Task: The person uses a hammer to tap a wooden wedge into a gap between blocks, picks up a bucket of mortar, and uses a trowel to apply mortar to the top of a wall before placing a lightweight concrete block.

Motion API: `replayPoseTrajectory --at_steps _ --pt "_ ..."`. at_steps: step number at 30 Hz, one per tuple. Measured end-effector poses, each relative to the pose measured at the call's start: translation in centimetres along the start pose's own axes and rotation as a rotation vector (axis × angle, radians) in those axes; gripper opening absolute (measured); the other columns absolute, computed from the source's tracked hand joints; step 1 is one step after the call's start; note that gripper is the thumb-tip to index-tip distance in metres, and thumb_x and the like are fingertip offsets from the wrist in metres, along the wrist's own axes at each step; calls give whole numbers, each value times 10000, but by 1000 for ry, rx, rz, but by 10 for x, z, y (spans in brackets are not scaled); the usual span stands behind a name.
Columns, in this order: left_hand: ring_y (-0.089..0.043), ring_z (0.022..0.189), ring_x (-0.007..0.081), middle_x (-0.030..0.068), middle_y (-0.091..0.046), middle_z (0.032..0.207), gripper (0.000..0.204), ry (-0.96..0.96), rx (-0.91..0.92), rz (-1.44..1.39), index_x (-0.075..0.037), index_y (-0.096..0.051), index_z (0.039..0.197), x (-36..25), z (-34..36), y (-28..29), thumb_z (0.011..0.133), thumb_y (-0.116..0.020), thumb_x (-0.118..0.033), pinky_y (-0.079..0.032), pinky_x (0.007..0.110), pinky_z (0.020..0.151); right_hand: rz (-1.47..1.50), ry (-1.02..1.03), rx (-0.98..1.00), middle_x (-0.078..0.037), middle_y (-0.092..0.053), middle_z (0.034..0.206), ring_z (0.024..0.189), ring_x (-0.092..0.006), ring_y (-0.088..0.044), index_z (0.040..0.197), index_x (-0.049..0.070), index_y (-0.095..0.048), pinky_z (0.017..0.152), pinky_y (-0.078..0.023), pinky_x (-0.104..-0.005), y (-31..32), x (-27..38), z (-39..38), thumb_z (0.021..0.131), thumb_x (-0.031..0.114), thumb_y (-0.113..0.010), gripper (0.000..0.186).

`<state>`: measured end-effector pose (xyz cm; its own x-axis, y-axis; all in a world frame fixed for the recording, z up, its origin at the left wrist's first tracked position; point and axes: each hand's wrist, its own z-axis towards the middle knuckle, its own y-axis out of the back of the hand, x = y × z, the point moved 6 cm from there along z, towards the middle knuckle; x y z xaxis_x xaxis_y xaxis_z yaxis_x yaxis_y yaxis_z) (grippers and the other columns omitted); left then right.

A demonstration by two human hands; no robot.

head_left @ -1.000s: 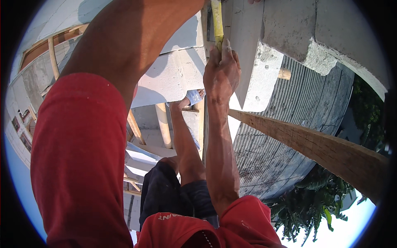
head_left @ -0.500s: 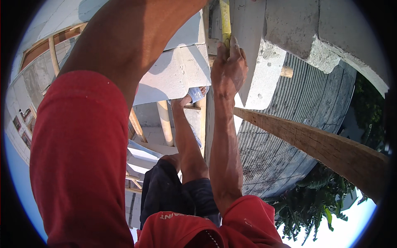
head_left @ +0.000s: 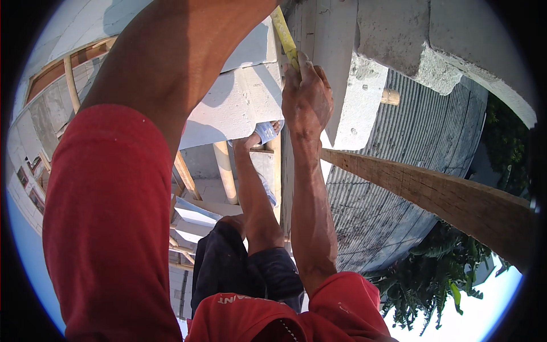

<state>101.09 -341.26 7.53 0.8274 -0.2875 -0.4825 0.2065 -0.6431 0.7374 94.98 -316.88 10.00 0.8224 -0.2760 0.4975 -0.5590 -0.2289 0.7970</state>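
Observation:
My right hand (head_left: 308,102) is closed around the lower end of a flat yellow strip (head_left: 284,31), which looks like a tape measure's blade. The strip runs up from my fingers and leans left toward the top edge of the view. It lies over a long, pale grey edge or board (head_left: 329,51) beside stacked light blocks. My left forearm (head_left: 188,45) crosses the upper left, and its hand is beyond the top edge, out of sight.
White blocks (head_left: 233,108) stand left of my right hand, with my sandalled foot (head_left: 263,134) below them. Grey blocks (head_left: 393,34) fill the upper right. A wooden beam (head_left: 433,196) slants across a corrugated roof (head_left: 421,137). Bamboo poles (head_left: 226,171) are lower left.
The yellow strip has tilted, its top end swinging left. My right hand has shifted slightly left and up, still closed on the strip.

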Motion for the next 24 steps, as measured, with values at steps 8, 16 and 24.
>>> replayPoseTrajectory --at_steps 8,16,24 --pt "-571 1258 371 181 -628 1336 521 -5 -5 -7 -40 -646 1263 1 2 2 941 -600 -447 -450 484 1039 -41 -99 -145 -136 -711 1059 924 -309 -719 1291 112 -681 816 -571 -445 2 -19 6 960 299 -655 381" --pt "-575 1247 380 191 -639 1314 522 -8 -30 -40 -32 -659 1237 1 -8 8 954 -586 -465 -451 479 1039 190 -106 -73 -231 -692 1055 936 -382 -702 1274 45 -670 830 -558 -470 -18 -11 -24 985 275 -609 374" --pt "-585 1226 393 212 -654 1282 534 33 -273 -383 -29 -679 1201 20 -76 31 977 -556 -498 -455 466 1036 172 139 2 -161 -653 1000 824 -395 -689 1308 92 -600 695 -570 -502 -68 18 -44 1005 271 -583 352"
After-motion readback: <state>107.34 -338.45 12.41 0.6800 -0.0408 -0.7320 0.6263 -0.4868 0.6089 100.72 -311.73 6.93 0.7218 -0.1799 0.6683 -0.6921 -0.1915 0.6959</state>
